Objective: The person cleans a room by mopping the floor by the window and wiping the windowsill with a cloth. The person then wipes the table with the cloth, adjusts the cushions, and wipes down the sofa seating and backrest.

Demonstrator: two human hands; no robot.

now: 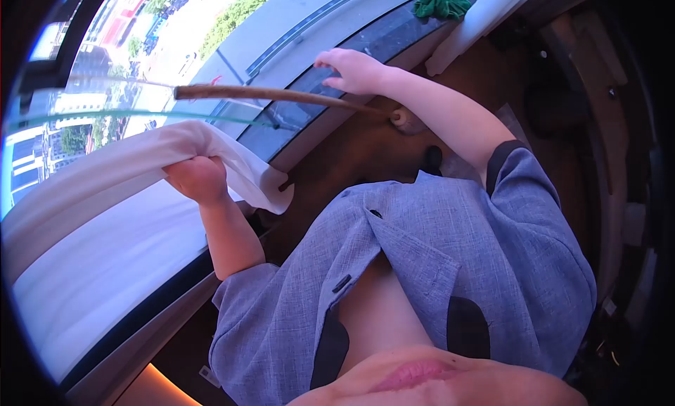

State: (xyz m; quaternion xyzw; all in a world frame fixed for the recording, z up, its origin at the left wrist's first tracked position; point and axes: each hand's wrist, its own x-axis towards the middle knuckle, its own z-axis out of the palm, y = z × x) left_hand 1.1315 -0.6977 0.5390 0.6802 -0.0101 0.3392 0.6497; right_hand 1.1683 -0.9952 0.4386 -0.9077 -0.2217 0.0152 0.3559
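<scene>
My left hand (197,177) is closed around a gathered fold of a white curtain (91,174), which hangs along the window on the left. My right hand (355,71) reaches forward over the dark stone windowsill (295,117). Its fingers are apart and slightly bent, and nothing shows in them. Just below that hand, a long brown wooden stick (274,95) slants across the view, apart from the fingers. Its far right end meets a pale rounded object (402,119) near the floor, whose kind I cannot make out.
A crumpled green cloth (443,3) lies on the sill at the top right, beside another white curtain (485,22). Beyond the window glass (232,26), trees and buildings appear far below. A brown floor (330,160) lies under the sill. Dark furniture shapes (562,110) stand on the right.
</scene>
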